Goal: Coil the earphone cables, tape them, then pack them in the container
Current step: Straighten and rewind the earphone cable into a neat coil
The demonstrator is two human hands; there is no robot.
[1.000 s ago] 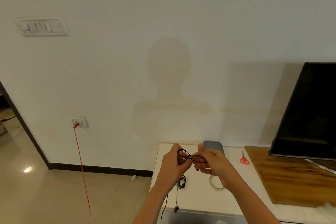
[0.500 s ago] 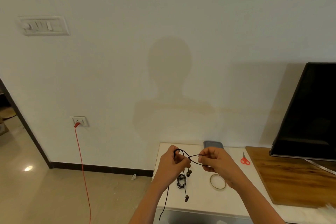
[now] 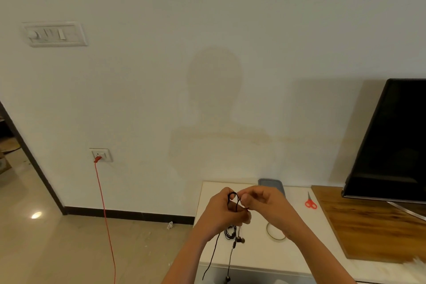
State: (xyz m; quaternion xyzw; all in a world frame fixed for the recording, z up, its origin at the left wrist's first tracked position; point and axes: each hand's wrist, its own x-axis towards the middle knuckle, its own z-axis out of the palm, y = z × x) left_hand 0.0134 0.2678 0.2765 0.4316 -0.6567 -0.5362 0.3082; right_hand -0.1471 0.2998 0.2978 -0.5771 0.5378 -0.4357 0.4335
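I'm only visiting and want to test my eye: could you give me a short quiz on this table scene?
1. True or false: the scissors are blue.
2. Which item lies on the white table: A tape roll, B cup, C phone?
3. What do the left hand and right hand both hold?
Key: 1 false, they are red. 2 A. 3 the black earphone cable.
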